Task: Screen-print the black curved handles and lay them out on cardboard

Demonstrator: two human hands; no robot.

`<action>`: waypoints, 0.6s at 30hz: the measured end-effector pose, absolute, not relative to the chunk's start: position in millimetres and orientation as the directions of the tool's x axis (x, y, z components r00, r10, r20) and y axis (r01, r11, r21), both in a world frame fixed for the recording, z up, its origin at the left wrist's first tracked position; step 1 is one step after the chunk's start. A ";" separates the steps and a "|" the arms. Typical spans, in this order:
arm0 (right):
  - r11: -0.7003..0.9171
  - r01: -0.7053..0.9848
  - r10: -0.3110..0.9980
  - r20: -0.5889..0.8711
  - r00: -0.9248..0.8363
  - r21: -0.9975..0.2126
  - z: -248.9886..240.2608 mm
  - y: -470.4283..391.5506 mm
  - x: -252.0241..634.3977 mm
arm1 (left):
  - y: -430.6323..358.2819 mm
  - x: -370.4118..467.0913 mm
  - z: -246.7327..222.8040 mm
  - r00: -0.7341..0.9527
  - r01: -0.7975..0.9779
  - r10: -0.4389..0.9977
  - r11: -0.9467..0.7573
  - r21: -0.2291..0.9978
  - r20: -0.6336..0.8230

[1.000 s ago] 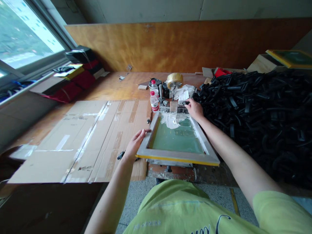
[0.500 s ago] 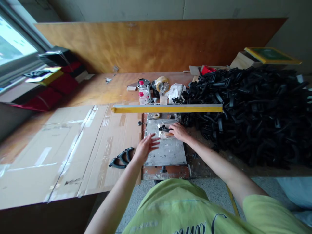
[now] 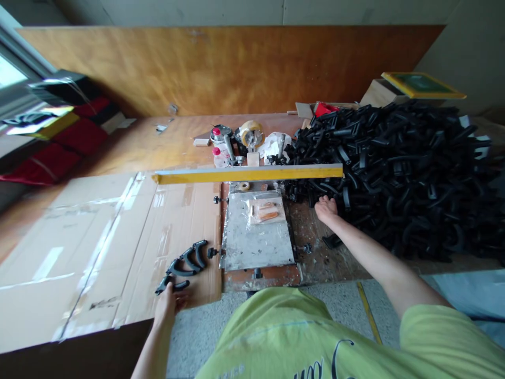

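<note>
My left hand [image 3: 169, 301] is at the front edge of the cardboard sheet [image 3: 130, 231], its fingers closed on a curved black part [image 3: 162, 285]. Just beyond it, several similar black parts [image 3: 184, 267] lie in a row on the cardboard. My right hand [image 3: 326, 208] is at the left edge of a large heap of black parts [image 3: 402, 173]; its fingers look curled, and whether they hold a part cannot be made out. Between my hands lies a flat grey plate [image 3: 256, 245] with a taped patch [image 3: 266, 211] on it, bearing small orange-brown pieces.
A yellow bar [image 3: 248, 173] spans above the plate's far end. Behind it stand red-capped bottles [image 3: 219, 156], a tape roll [image 3: 251, 135] and metal clamps [image 3: 230, 147]. Red and black boxes [image 3: 81, 131] sit at the left, a green-and-yellow frame [image 3: 424, 85] at the back right.
My left hand has moved left and nearer, onto a black part on the cardboard. My right hand has left the plate for the heap; the black part is gone from the plate. The view has shifted slightly.
</note>
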State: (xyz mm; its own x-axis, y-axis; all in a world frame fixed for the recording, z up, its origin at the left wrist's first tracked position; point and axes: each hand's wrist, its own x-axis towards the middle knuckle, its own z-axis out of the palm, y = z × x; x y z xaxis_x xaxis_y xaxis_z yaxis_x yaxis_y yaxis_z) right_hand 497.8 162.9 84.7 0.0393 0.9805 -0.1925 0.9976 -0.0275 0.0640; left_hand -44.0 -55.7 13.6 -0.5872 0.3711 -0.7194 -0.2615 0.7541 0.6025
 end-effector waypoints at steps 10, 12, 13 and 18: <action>-0.045 0.776 0.956 -0.253 -0.150 -0.629 117.6 180.4 499.4 | -3.8 -59.4 53.3 -0.504 0.398 0.639 0.769 0.500 -0.581; 0.067 0.572 0.956 -0.112 -0.273 -0.817 114.4 183.6 470.6 | 24.0 -37.9 88.2 -0.451 0.356 0.794 0.580 0.733 -0.409; 0.153 0.523 0.943 -0.034 -0.330 -0.839 110.0 185.3 453.5 | 39.2 -22.8 108.4 -0.420 0.309 0.847 0.470 0.827 -0.325; 0.527 0.552 0.824 0.229 -0.518 -0.647 78.9 191.9 385.0 | 104.1 60.9 206.9 -0.317 0.039 0.947 -0.040 0.998 0.051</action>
